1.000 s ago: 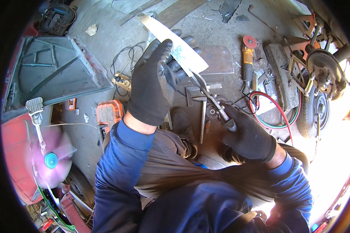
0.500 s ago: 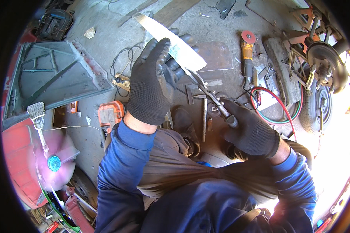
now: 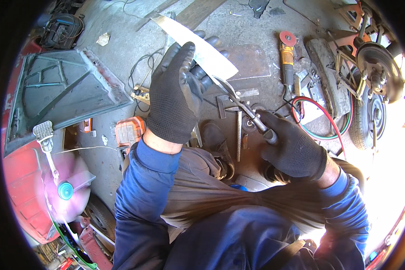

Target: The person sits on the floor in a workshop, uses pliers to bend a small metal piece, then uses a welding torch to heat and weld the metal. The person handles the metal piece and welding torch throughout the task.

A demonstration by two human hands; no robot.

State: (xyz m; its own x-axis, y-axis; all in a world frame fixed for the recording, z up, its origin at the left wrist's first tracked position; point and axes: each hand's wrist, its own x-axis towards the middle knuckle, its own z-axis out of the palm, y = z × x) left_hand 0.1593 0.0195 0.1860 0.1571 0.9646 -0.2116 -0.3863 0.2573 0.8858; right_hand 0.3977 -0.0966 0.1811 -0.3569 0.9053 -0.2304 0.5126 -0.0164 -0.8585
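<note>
My gloved left hand [image 3: 177, 87] is closed on a curved, tapering piece of pale sheet metal [image 3: 209, 56]. Its thumb lies over the near face, with the other fingers behind. In my gloved right hand [image 3: 294, 146] is a long-handled, plier-like metal tool [image 3: 245, 108], gripped by its dark handle ends. The tool's head meets the lower right corner of the sheet; exactly how its jaws sit there is too small to tell. Below the tool, a hammer [image 3: 239, 135] and a flat metal square [image 3: 222, 107] lie on the floor.
An angle grinder [image 3: 286, 58] with a red disc lies to the right, near a red hose [image 3: 321, 108] and a wheel [image 3: 369, 117]. At left are a dark metal panel [image 3: 45, 85], a spinning fan [image 3: 65, 190] and an orange tool case [image 3: 129, 130]. Cables [image 3: 141, 67] cross the floor.
Both hands keep their holds. The sheet and my left hand sit very slightly farther left, while the tool's handle end and my right hand have shifted slightly right.
</note>
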